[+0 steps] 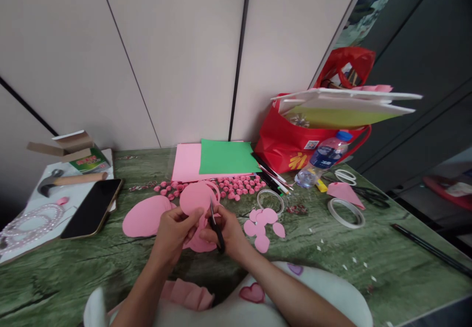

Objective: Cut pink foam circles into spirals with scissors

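My left hand (180, 226) pinches a round piece of pink paper (194, 196) by its lower edge and holds it up over the table. Closed around black-handled scissors (217, 228), my right hand (229, 228) has the blades upright at the paper's right edge, where a curled pink strip hangs. Beneath both hands lie more pink paper pieces (202, 243). A stack of large pink paper ovals (145, 216) rests to the left of my left hand. Small pink paper petals (261, 222) are spread to the right of my right hand.
Behind the hands are many small pink rolled pieces (239, 185) and green paper (226, 157). A phone (92, 209) and a hammer (73, 179) lie left. Tape rolls (345, 213), a water bottle (324, 160) and a red bag (278, 145) stand right.
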`<state>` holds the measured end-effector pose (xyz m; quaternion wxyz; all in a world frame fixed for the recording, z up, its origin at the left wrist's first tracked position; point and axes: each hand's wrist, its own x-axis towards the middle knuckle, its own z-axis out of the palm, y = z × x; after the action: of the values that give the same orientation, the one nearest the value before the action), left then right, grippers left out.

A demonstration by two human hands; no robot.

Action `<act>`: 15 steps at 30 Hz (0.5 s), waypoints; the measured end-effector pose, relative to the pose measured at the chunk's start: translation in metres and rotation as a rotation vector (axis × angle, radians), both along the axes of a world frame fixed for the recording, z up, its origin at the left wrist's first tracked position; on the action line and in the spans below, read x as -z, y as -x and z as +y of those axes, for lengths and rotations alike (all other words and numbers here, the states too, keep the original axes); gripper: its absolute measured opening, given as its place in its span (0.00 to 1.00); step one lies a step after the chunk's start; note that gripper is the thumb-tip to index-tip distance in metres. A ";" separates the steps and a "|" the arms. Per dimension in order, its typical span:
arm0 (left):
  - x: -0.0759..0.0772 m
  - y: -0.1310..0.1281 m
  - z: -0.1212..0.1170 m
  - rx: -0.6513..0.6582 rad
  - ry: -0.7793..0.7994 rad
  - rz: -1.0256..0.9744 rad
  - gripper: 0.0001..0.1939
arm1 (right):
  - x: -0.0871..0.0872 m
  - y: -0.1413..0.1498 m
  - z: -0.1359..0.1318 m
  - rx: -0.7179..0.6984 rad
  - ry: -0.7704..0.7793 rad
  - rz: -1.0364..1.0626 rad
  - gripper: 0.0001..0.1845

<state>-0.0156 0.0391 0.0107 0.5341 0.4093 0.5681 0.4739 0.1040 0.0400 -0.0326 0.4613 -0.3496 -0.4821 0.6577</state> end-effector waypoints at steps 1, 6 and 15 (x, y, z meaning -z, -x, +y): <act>0.001 0.000 0.000 0.001 -0.002 -0.002 0.13 | 0.000 0.000 0.000 0.003 0.002 -0.005 0.24; 0.005 0.002 0.001 0.011 -0.031 -0.015 0.13 | 0.000 0.000 0.000 0.013 0.029 0.013 0.24; 0.005 0.003 0.001 0.013 -0.062 -0.019 0.14 | -0.001 0.001 -0.001 0.025 0.056 0.044 0.22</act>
<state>-0.0183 0.0405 0.0053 0.5297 0.4246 0.5453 0.4917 0.1034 0.0393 -0.0313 0.4699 -0.3540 -0.4488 0.6727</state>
